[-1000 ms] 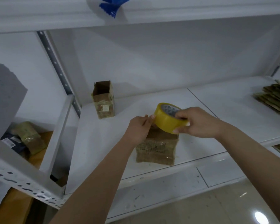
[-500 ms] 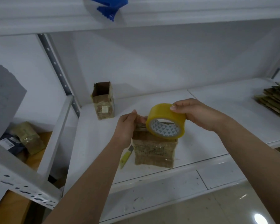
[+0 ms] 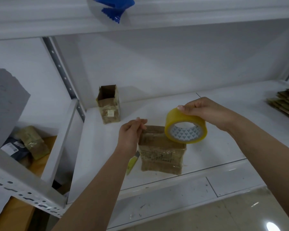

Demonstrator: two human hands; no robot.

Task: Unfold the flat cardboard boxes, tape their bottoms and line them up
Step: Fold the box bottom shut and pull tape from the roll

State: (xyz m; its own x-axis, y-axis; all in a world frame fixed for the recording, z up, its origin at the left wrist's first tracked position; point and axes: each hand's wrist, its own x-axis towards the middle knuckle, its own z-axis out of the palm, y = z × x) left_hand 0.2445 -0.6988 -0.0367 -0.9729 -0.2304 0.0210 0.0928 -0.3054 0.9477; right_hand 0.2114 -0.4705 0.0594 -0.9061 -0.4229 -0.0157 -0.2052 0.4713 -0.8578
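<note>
A: Where is the box [image 3: 162,150] relative to the hands?

B: On the shelf [image 3: 215,147], near its front edge, directly below and between both hands. It stands with its taped face up. The left hand [image 3: 130,135] is at its top left corner, thumb and fingers pinched together on what looks like the free tape end. I can't see the strip itself clearly.

A: And the roll?

B: The right hand [image 3: 205,112] grips the tape [image 3: 185,126] from above, fingers curled over the yellow rim. The roll sits at the box's top right corner, core facing the camera. So the strip would run left to right along the box's top, and the right hand is the one placed to pull it.

A: Any writing?

B: The core has a triangle pattern, no readable words. The box's print is blurred. The upright box [image 3: 109,104] at the back has a small pale label, illegible.

A: Anything else nearby?

B: A yellow knife [image 3: 132,162] lies just left of the box, and flat boxes [image 3: 285,102] are stacked far right.
</note>
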